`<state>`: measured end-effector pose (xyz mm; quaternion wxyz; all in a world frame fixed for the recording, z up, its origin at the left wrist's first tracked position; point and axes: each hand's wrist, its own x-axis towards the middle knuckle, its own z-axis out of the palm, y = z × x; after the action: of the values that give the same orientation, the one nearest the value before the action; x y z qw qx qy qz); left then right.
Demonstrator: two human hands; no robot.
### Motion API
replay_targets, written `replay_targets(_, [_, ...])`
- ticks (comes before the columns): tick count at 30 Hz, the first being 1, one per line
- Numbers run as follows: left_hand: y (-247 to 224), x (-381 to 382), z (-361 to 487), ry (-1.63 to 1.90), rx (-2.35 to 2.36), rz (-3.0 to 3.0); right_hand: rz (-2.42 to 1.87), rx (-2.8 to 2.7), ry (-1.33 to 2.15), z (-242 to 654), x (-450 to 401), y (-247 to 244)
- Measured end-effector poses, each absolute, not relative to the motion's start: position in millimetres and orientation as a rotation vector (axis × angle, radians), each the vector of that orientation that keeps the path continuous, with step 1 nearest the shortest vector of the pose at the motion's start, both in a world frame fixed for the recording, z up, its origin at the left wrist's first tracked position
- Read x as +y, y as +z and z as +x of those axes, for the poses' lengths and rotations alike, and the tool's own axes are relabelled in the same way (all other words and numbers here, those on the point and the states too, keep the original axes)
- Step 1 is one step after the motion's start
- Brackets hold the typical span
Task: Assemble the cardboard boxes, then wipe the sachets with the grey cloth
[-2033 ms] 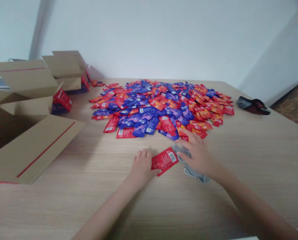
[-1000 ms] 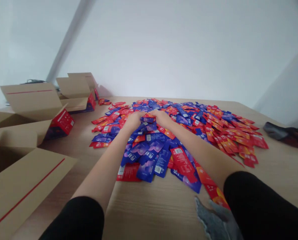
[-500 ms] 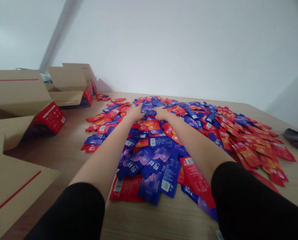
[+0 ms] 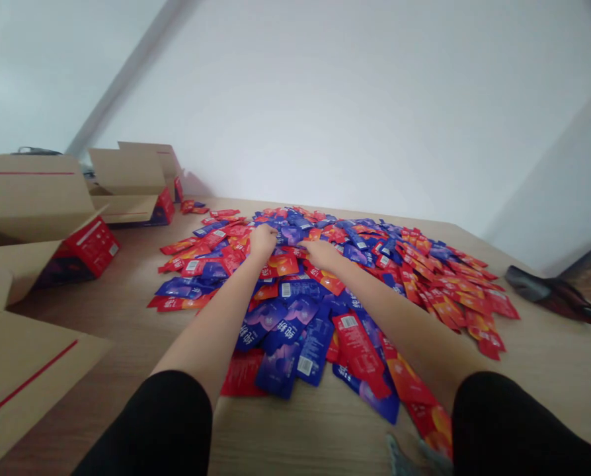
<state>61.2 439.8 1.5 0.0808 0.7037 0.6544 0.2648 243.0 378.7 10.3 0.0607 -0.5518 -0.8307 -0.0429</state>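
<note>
My left hand (image 4: 263, 240) is closed at the far part of a heap of flat pouches, its fingertips on the left edge of a blue pouch (image 4: 290, 236). My right hand (image 4: 319, 252) pinches at the right edge of that pouch, facing the left hand. Both arms stretch forward over the heap. Around the hands lie red-and-orange pouches (image 4: 281, 265) and blue-purple ones (image 4: 295, 324), some with barcodes up, overlapping in a loose spread. The fingers' undersides are hidden.
On the left stand open cardboard boxes with red and dark ends (image 4: 94, 250), flaps raised, on the wooden table (image 4: 275, 436). A white wall (image 4: 325, 112) rises behind. A dark object (image 4: 556, 294) lies at the right edge; a grey thing (image 4: 399, 456) shows at the front.
Both hands have closed from a more spread pose onto the blue pouch. The view has shifted, so the heap sits slightly lower and further left.
</note>
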Motion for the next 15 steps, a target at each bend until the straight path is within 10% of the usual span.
replay_targets(8, [61, 368, 43, 0.779, 1.670, 2.004, -1.587, -2.351, 0.019, 272, 240, 55])
replay_targets(15, [10, 242, 50, 0.526, 1.677, 1.971, -1.248, -2.554, 0.780, 276, 98, 26])
